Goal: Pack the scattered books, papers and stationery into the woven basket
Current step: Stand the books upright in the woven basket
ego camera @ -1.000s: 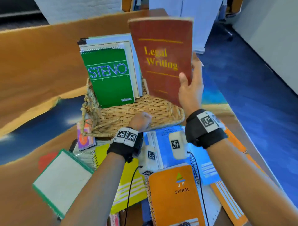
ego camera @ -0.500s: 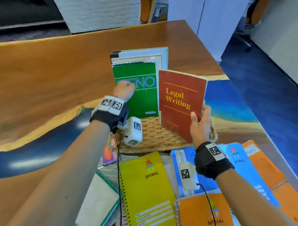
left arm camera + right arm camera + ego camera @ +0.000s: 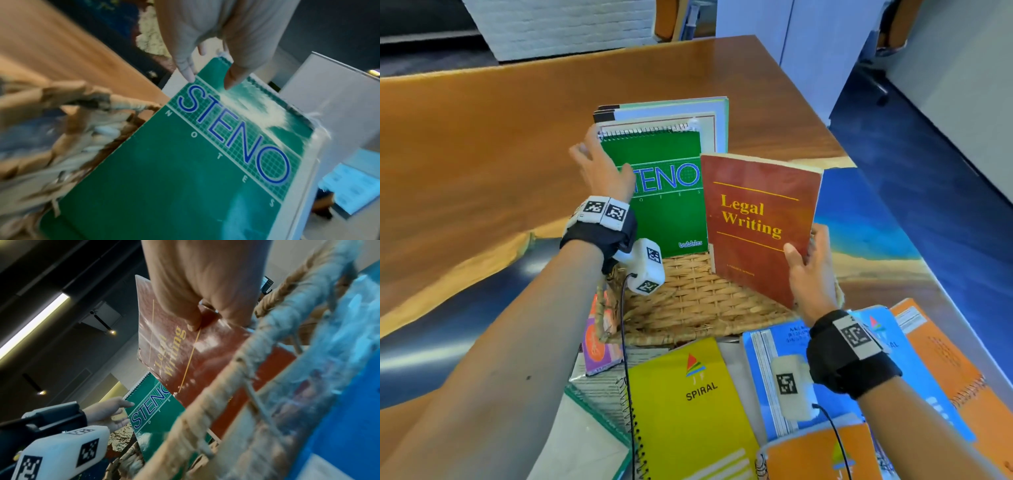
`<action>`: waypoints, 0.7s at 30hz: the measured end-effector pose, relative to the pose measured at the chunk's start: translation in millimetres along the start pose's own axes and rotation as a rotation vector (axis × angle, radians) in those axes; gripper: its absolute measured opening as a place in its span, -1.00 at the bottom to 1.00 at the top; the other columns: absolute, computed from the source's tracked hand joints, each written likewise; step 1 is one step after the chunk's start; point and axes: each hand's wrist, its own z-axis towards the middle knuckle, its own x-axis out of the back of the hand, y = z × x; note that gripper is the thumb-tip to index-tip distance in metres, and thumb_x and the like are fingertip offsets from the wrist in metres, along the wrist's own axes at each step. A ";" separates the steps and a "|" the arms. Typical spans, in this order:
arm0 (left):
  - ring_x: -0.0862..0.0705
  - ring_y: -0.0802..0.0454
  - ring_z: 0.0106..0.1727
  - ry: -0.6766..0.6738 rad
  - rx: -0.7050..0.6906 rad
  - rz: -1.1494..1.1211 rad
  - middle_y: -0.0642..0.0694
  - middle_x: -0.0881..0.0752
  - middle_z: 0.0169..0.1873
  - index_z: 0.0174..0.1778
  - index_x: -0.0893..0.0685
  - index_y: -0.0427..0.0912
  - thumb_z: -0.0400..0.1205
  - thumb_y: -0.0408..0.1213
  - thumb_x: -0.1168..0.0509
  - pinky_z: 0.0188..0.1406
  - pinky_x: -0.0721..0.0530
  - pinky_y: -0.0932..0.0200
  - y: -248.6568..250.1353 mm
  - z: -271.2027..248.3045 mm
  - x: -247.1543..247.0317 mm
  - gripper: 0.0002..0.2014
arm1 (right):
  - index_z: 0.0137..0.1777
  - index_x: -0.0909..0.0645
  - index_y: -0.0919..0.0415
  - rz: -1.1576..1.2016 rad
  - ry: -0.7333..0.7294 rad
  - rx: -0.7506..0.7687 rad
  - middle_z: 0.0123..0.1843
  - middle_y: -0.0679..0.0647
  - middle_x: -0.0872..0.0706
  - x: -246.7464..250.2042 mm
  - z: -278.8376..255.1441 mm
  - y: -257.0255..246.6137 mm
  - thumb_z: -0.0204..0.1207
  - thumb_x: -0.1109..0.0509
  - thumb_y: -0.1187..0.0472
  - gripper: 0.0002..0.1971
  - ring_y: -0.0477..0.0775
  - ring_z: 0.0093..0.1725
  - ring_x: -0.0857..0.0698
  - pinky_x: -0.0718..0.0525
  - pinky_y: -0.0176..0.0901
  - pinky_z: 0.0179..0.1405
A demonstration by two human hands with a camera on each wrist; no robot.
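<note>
Woven basket, glossy red book upright

Both bare forearms reach forward, each wrist wrapped in a black band bearing square-patterned markers and a white camera block slung beneath. The left hand stretches up and away, fingers nearly straight and spread, its fingertips lying against a flat cover at its upper corner. The right hand sits lower and nearer, turned edge-on, thumb pressed on the front of a cover while the fingers curl behind it in a pinch.
</note>
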 end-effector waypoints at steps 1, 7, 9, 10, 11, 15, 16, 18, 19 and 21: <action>-0.44 -0.08 0.35 -0.026 0.040 -0.055 -0.24 -0.27 0.48 0.55 -0.23 -0.14 0.55 -0.55 -0.24 0.43 -0.44 0.01 -5.0 3.0 2.1 -0.35 | 0.25 -0.38 0.05 0.009 -0.011 0.007 0.15 -0.07 -0.63 -2.2 2.0 -3.1 0.65 -0.14 0.43 -0.70 -0.22 0.11 -0.63 -0.61 -0.28 0.01; -0.46 -0.05 0.43 -0.225 0.189 -0.137 -0.13 -0.47 0.45 0.51 -0.33 -0.23 0.72 -0.34 -0.13 0.42 -0.43 0.06 -37.2 -0.3 7.8 -0.59 | 0.22 -0.38 0.15 0.058 -0.111 0.102 0.03 -0.19 -0.61 -37.1 17.7 -34.2 0.63 -0.13 0.50 -0.72 -0.51 -0.12 -0.62 -0.57 -0.55 -0.15; -0.54 -0.03 0.35 -0.239 0.210 -0.245 -0.15 -0.52 0.39 0.45 -0.34 -0.21 0.71 -0.39 -0.13 0.37 -0.49 0.04 -43.7 -3.0 6.5 -0.63 | 0.22 -0.35 0.21 0.065 -0.121 0.126 0.00 -0.18 -0.61 -51.0 25.1 -43.3 0.63 -0.13 0.49 -0.75 -0.52 -0.17 -0.62 -0.55 -0.59 -0.23; -0.61 0.00 0.24 -0.245 0.203 -0.287 -0.14 -0.57 0.31 0.43 -0.32 -0.20 0.70 -0.41 -0.14 0.28 -0.57 0.08 -45.0 -4.3 5.6 -0.63 | 0.19 -0.35 0.19 0.067 -0.125 0.133 0.00 -0.18 -0.61 -56.7 27.9 -47.4 0.64 -0.13 0.48 -0.77 -0.51 -0.17 -0.62 -0.56 -0.57 -0.24; -0.66 0.05 0.07 -0.249 0.193 -0.334 -0.12 -0.61 0.19 0.41 -0.29 -0.18 0.69 -0.43 -0.14 0.11 -0.65 0.18 -44.7 -4.4 5.5 -0.63 | 0.17 -0.34 0.16 0.069 -0.125 0.135 0.00 -0.18 -0.61 -61.5 30.6 -49.8 0.64 -0.13 0.47 -0.77 -0.50 -0.17 -0.62 -0.58 -0.54 -0.22; -0.55 0.08 0.03 -0.264 0.248 -0.403 -0.07 -0.46 0.16 0.48 -0.22 -0.20 0.72 -0.16 -0.13 -0.03 -0.53 0.28 -34.2 1.3 8.1 -0.56 | 0.13 -0.36 0.09 0.039 -0.138 0.118 -0.01 -0.14 -0.63 -73.6 33.4 -47.8 0.63 -0.14 0.46 -0.75 -0.26 -0.04 -0.64 -0.68 -0.20 0.06; -0.51 0.07 0.16 -0.286 0.266 -0.412 -0.03 -0.44 0.21 0.50 -0.23 -0.17 0.72 -0.02 -0.09 0.14 -0.45 0.26 -30.9 2.8 9.3 -0.52 | 0.11 -0.37 0.06 0.039 -0.147 0.109 0.01 -0.13 -0.63 -75.2 32.8 -45.6 0.63 -0.14 0.46 -0.74 -0.20 0.00 -0.64 -0.67 -0.12 0.13; -0.55 0.06 0.22 -0.350 0.296 -0.477 0.02 -0.54 0.22 0.47 -0.32 -0.13 0.69 0.17 0.01 0.36 -0.43 0.08 -28.2 5.0 10.0 -0.45 | 0.06 -0.37 -0.01 0.056 -0.170 0.086 0.03 -0.12 -0.64 -79.6 32.3 -42.9 0.64 -0.14 0.46 -0.71 -0.22 0.00 -0.65 -0.68 -0.14 0.11; -0.60 0.10 0.14 -0.355 0.304 -0.520 0.03 -0.60 0.13 0.43 -0.37 -0.12 0.70 0.18 0.07 0.35 -0.48 0.01 -29.4 5.0 9.5 -0.47 | 0.07 -0.37 -0.01 0.066 -0.185 0.071 0.03 -0.12 -0.63 -82.9 33.7 -41.5 0.64 -0.13 0.46 -0.70 -0.28 -0.03 -0.66 -0.68 -0.23 0.05; -0.62 0.15 0.09 -0.345 0.340 -0.581 0.08 -0.62 0.08 0.46 -0.39 -0.09 0.72 0.16 0.14 0.29 -0.54 0.02 -31.7 4.0 9.9 -0.47 | 0.15 -0.35 0.07 0.056 -0.214 0.045 0.03 -0.12 -0.62 -91.3 38.3 -40.7 0.64 -0.12 0.47 -0.73 -0.32 -0.06 -0.65 -0.67 -0.30 0.00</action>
